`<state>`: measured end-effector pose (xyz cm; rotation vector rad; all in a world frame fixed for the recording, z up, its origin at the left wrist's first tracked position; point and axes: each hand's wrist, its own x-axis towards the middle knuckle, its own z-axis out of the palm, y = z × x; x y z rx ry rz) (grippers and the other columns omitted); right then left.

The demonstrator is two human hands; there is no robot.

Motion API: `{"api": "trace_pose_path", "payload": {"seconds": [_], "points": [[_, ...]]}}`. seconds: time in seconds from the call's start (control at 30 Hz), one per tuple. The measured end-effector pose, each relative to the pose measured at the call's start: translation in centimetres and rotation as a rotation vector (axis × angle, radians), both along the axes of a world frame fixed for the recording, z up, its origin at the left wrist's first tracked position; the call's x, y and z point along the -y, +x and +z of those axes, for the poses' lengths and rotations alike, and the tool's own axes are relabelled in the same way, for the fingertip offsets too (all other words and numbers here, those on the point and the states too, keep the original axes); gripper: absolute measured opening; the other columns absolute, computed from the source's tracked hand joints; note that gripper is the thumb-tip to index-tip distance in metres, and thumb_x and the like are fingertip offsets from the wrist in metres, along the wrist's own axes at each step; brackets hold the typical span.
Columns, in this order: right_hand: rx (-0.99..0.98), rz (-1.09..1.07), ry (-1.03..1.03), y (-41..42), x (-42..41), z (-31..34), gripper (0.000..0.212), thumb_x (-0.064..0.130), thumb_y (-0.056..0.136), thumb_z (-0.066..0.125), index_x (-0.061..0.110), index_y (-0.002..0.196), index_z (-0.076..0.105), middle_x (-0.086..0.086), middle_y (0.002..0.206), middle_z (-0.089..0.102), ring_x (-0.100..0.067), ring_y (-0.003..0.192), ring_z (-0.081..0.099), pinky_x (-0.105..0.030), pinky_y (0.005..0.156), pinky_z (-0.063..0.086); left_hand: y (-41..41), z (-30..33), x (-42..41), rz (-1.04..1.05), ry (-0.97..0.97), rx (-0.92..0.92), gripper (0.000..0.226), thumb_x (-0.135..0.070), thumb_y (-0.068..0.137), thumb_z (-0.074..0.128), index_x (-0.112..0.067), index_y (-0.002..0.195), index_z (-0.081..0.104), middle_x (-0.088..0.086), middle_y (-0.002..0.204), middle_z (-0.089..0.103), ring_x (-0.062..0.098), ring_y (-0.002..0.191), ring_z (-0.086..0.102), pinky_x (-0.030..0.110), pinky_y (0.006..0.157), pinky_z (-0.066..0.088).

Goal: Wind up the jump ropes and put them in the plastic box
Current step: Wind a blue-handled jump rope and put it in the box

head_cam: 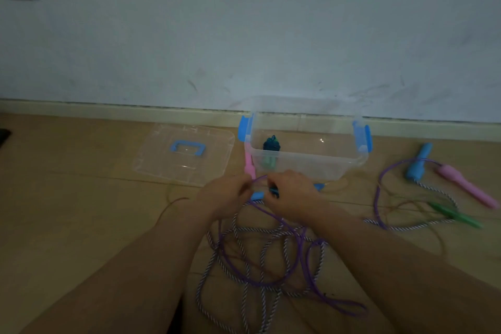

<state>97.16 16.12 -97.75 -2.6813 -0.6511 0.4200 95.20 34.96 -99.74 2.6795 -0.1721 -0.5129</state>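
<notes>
A clear plastic box [306, 163] with blue latches stands open by the wall, with a dark wound rope bundle [271, 145] inside. Just in front of it my left hand [225, 195] and right hand [287, 195] are both closed on a purple rope [271, 214] near a blue handle [257, 195]. A pink handle [249, 165] pokes up beside the box's left wall. Purple and striped white rope [260, 260] lie tangled on the floor between my forearms.
The clear lid [160, 154] with a blue handle lies flat left of the box. At right lie a blue handle [418, 163], a pink handle [466, 187] and a green handle [455, 214] with more rope. A wall and skirting run behind.
</notes>
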Motion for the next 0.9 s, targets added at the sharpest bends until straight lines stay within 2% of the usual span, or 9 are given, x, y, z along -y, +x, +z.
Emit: {"api": "trace_pose_path", "payload": {"seconds": [0.1,0.17,0.3,0.37,0.5,0.63,0.77,0.83,0.9], "points": [[-0.069,0.003,-0.079,0.1,1.3,1.5,0.017,0.033,0.091,0.048,0.017,0.09,0.055,-0.01,0.091,0.063,-0.029,0.085,0.059,-0.035,0.071,0.047,-0.3,3.2,0.4,-0.059,0.047,0.006,0.031,-0.042,0.101,0.044,-0.016,0.091,0.057,0.003,0.083,0.059,0.018,0.075,0.053,0.033,0.063,0.038],[-0.091,0.01,-0.121,0.5,2.1,3.2,0.024,0.027,0.1,0.04,0.01,0.102,0.057,-0.015,0.104,0.062,-0.032,0.097,0.059,-0.034,0.075,0.043,-0.3,5.8,0.3,-0.102,0.079,0.021,0.037,-0.044,0.102,0.041,-0.017,0.079,0.052,0.002,0.075,0.055,0.018,0.071,0.051,0.032,0.059,0.032],[-0.156,0.014,-0.219,0.4,2.7,8.3,0.038,0.016,0.105,0.029,0.001,0.133,0.05,-0.016,0.131,0.048,-0.031,0.118,0.049,-0.034,0.09,0.038,0.2,11.4,0.5,-0.184,0.103,0.034,0.034,-0.04,0.103,0.038,-0.021,0.079,0.05,0.0,0.081,0.056,0.021,0.078,0.054,0.035,0.067,0.041],[-0.198,0.037,-0.304,0.8,2.9,10.5,0.041,0.016,0.102,0.033,0.008,0.142,0.044,-0.015,0.14,0.047,-0.03,0.124,0.048,-0.032,0.094,0.039,0.4,14.7,1.5,-0.243,0.126,0.078,0.036,-0.04,0.103,0.038,-0.023,0.072,0.046,-0.002,0.074,0.053,0.017,0.07,0.051,0.033,0.063,0.039],[-0.258,0.171,-0.468,1.8,3.2,14.2,0.045,0.012,0.094,0.039,0.021,0.136,0.05,-0.01,0.132,0.056,-0.029,0.113,0.059,-0.04,0.096,0.051,0.7,20.7,3.0,-0.346,0.189,0.176,0.037,-0.038,0.103,0.04,-0.024,0.069,0.043,-0.006,0.068,0.047,0.01,0.062,0.044,0.028,0.055,0.029],[-0.224,0.236,-0.579,1.1,4.4,17.7,0.045,0.009,0.097,0.038,0.025,0.137,0.051,-0.006,0.142,0.049,-0.025,0.125,0.049,-0.034,0.099,0.042,0.0,23.7,2.3,-0.429,0.232,0.154,0.037,-0.042,0.101,0.042,-0.021,0.071,0.05,-0.005,0.069,0.053,0.012,0.063,0.049,0.03,0.061,0.039],[-0.226,0.231,-0.772,-1.9,7.1,18.5,0.054,0.004,0.097,0.035,0.021,0.148,0.039,-0.007,0.149,0.042,-0.024,0.133,0.044,-0.031,0.104,0.038,-2.0,24.1,0.9,-0.39,0.146,0.169,0.038,-0.041,0.1,0.044,-0.016,0.078,0.061,-0.004,0.066,0.055,0.006,0.059,0.049,0.028,0.064,0.042],[-0.226,0.212,-0.751,-3.1,7.8,17.8,0.058,0.005,0.096,0.041,0.022,0.151,0.032,-0.008,0.15,0.041,-0.025,0.134,0.044,-0.033,0.107,0.039,-3.2,23.4,1.1,-0.366,0.079,0.162,0.036,-0.04,0.101,0.045,-0.019,0.077,0.06,-0.006,0.065,0.054,0.001,0.057,0.048,0.018,0.058,0.038],[-0.238,0.221,-0.603,-3.8,7.4,17.4,0.067,0.013,0.092,0.057,0.023,0.152,0.028,-0.005,0.149,0.041,-0.024,0.133,0.044,-0.036,0.107,0.041,-4.2,22.8,2.0,-0.351,-0.024,0.155,0.033,-0.037,0.101,0.046,-0.022,0.075,0.06,-0.007,0.066,0.056,-0.001,0.06,0.05,0.017,0.058,0.037]]}}
